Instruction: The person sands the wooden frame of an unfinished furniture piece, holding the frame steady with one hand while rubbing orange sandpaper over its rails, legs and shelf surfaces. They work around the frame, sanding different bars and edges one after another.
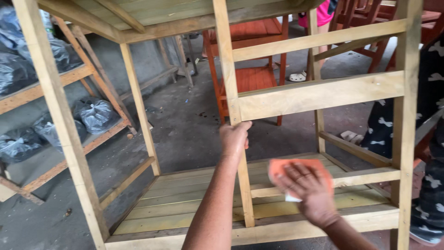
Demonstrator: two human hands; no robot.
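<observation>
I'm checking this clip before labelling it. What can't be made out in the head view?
- Orange cloth: mostly under the right hand.
- Upright post: left hand hides the gripped stretch.
- Wooden frame: top cut off by the edge.
- Bystander's patterned clothing: behind the frame.

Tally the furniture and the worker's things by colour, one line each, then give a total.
Bare pale wood: 2, the wooden frame gripped by the left hand, and the side rack holding black bags.
Orange-red painted wood: 1 clearly seen, the orange stand; more at top right are cut off.
Orange: 1, the orange pad under the right hand.
Total: 4
</observation>
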